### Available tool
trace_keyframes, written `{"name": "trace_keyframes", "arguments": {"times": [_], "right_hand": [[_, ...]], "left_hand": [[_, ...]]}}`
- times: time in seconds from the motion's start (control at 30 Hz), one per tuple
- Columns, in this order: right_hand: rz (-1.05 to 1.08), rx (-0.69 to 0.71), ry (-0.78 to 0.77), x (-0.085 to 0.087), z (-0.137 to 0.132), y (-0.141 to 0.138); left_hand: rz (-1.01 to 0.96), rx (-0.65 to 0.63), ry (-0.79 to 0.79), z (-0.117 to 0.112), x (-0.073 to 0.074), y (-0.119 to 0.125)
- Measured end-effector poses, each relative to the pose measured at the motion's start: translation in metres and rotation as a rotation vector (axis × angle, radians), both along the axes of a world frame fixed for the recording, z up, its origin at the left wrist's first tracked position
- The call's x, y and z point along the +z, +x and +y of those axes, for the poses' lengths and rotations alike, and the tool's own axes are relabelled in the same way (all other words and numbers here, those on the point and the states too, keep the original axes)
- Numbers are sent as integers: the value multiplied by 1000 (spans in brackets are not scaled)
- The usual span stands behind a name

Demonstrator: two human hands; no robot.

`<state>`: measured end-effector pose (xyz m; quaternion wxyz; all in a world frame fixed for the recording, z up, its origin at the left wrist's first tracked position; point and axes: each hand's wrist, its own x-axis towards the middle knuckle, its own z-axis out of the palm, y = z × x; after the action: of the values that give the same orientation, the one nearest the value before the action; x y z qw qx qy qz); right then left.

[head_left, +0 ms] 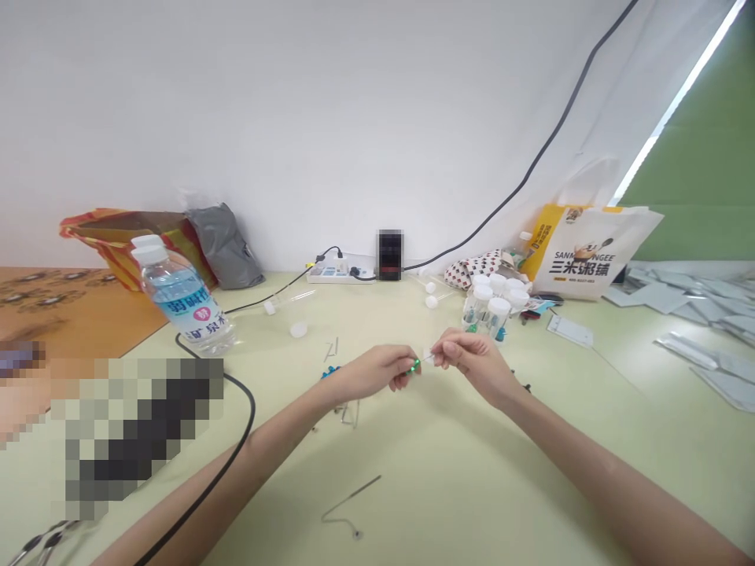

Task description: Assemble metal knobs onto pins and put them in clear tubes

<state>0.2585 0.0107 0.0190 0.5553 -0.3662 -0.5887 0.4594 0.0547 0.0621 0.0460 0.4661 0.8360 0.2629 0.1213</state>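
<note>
My left hand (383, 369) is closed, pinching a small shiny green piece (414, 366) whose kind I cannot make out. Close by on its right, my right hand (472, 358) is closed, its fingertips on a thin, pale, needle-like piece (429, 358) that points toward the green one. Whether the two pieces touch is too small to tell. Partly behind my left wrist lie small blue pieces (330, 371) and bent metal wires (352, 414). Nearer to me on the table is a thin bent metal rod (342, 520) with a small round end.
Clear tubes with white caps (499, 308) stand beyond my right hand. A water bottle (192, 303) is at the left, and a black cable (251, 417) crosses my left forearm. At the back are a power strip (330, 273) and a paper bag (583, 263); flat packets (678, 295) lie right.
</note>
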Motion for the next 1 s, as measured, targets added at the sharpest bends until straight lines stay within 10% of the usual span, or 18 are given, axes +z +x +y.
{"name": "trace_keyframes", "arguments": {"times": [0.3,0.53,1.0], "right_hand": [[181,-332,72,11,-1,23],[333,-557,154,6,7,34],[295,-558,117,1,4,26]], "left_hand": [[-238,334,123,32,-14,43],[-202,312,273,29,-36,82],[-89,391,478,8,-15,8]]}}
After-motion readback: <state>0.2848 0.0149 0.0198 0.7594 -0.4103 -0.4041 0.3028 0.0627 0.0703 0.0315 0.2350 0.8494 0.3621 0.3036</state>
